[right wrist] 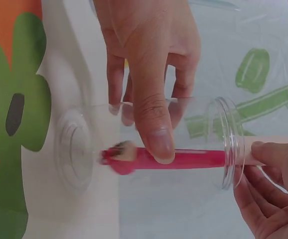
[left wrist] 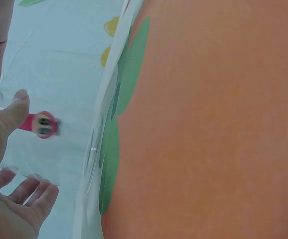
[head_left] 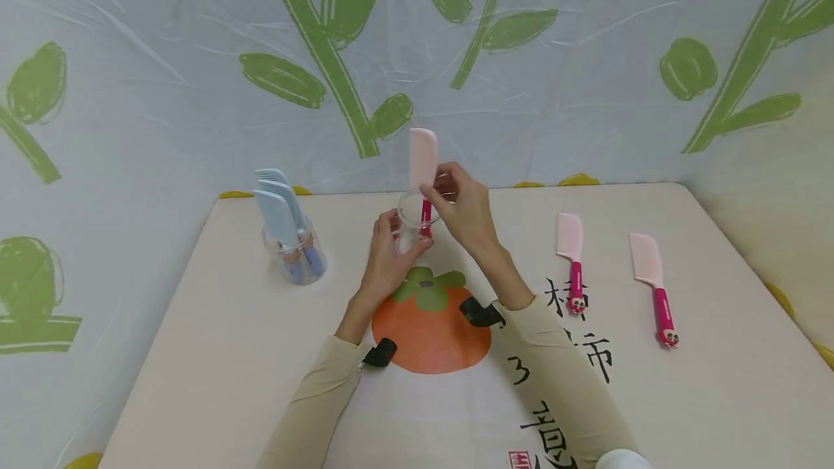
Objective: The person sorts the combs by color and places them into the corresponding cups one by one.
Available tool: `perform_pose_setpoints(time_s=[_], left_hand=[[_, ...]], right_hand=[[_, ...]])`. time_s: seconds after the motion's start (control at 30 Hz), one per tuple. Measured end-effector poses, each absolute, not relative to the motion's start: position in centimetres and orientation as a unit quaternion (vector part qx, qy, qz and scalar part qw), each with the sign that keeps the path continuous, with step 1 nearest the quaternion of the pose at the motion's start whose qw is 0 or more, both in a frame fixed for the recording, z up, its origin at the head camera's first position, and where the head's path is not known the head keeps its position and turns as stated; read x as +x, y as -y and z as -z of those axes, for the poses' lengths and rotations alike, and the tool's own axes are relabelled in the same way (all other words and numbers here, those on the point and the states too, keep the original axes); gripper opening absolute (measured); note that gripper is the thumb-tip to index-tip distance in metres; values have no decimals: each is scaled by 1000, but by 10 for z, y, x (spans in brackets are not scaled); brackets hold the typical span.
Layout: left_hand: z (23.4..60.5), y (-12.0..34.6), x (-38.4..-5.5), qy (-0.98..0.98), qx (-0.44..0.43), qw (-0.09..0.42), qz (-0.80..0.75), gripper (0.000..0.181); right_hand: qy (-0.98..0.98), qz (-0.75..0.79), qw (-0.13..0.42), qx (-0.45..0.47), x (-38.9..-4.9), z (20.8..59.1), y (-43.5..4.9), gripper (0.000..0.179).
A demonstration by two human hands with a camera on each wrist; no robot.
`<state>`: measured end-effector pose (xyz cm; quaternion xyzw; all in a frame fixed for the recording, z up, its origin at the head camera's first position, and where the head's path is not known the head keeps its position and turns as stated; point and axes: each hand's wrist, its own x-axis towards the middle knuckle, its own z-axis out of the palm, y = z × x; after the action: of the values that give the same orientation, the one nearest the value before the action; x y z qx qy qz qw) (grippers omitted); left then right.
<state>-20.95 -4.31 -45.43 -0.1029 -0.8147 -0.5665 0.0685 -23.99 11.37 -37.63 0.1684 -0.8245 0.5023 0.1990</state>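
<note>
Pale grey-blue sheeting printed with green leaves [head_left: 176,114] hangs behind a cream table covering [head_left: 195,353]. At the centre, a pale pink plastic comb with a crimson handle [head_left: 423,156] stands nearly upright, handle down inside a clear, round jar [right wrist: 204,132], its broad toothed part above the rim. The right hand [head_left: 468,212] pinches it just above the rim; the left hand [head_left: 389,258] grips the jar, thumb on one side, fingers on the other. The handle's end, a small moulded face, appears short of the jar's floor (whether the base touches the table, I cannot tell). Letting go early could drop the comb or leave it leaning; a loose left grip might let the smooth wall slip, and a top-heavy comb could tip a light jar. To the right lie two more pink combs [head_left: 570,237], well apart from the hands. To the left, a second clear jar [head_left: 297,273] holds light blue combs [head_left: 279,214].
</note>
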Motion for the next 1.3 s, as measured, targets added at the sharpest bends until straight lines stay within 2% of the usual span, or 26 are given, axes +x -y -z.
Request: perform_pose_setpoints(time_s=[0.27, 0.6, 1.3], left_hand=[[455, 40, -209, 817, -107, 71, 562, 75], [455, 41, -210, 819, -105, 67, 560, 76], [455, 43, -208, 825, -92, 66, 553, 76]], right_hand=[[852, -452, 202, 170, -241, 376, -116, 27], [863, -442, 176, 171, -237, 381, -127, 28], [871, -436, 179, 137, -218, 393, -185, 25]])
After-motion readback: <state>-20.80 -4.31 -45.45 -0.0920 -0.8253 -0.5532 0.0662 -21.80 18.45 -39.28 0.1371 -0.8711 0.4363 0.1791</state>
